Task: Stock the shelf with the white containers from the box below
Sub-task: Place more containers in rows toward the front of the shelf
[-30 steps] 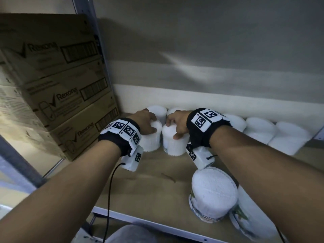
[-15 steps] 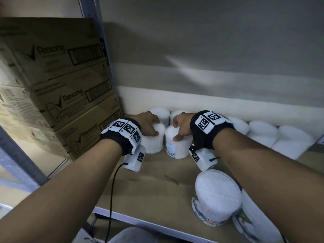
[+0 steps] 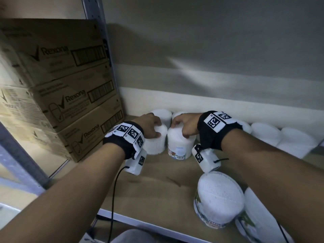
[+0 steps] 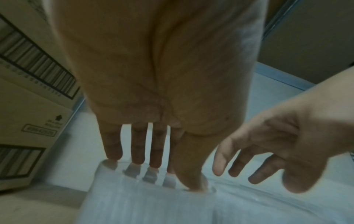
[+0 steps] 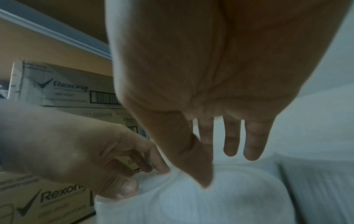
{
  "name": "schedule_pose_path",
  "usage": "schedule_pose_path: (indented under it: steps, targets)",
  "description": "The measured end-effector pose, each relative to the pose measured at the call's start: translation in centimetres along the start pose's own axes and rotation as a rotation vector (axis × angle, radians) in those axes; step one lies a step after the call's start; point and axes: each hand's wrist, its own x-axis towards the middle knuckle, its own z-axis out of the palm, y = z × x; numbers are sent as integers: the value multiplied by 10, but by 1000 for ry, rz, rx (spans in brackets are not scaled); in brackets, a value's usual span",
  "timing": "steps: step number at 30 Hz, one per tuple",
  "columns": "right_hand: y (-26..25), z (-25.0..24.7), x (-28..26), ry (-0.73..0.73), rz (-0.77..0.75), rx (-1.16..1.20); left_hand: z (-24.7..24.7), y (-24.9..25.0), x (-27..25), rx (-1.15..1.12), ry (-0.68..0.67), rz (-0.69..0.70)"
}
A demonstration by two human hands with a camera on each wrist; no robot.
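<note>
Two white containers stand side by side on the shelf board, in front of a back row. My left hand grips the left container from above. In the left wrist view its fingertips sit on the far rim of the lid and the thumb on the near rim. My right hand lies over the labelled right container. In the right wrist view its thumb tip touches the lid while the straight fingers hang just above it.
Stacked Rexona cartons fill the space left of the grey upright post. More white containers line the back wall to the right. Two larger white tubs sit at the front right near the shelf's front edge.
Both hands have stayed on top of the two containers. The right container's label and barcode now show, and the view has shifted slightly.
</note>
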Motion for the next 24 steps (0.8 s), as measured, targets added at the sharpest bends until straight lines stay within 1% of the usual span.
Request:
schedule_pose_path:
  steps: [2, 7, 10, 14, 18, 21, 24]
  targets:
    - [-1, 2, 2, 33, 17, -9, 1, 0, 0, -1, -2, 3]
    - [-3, 8, 4, 6, 84, -97, 0, -1, 0, -3, -1, 5]
    - [-5, 8, 4, 11, 76, -119, 1, -2, 0, -2, -3, 2]
    - [-3, 7, 3, 3, 45, -71, 2, -2, 1, -11, 2, 4]
    - [0, 7, 0, -5, 6, -81, 4, -4, 1, -21, 10, 6]
    - [-4, 3, -3, -21, 10, -86, 5, -5, 0, -28, 24, 13]
    - [-9, 2, -2, 19, 20, -44, 7, -6, -1, -39, 26, 16]
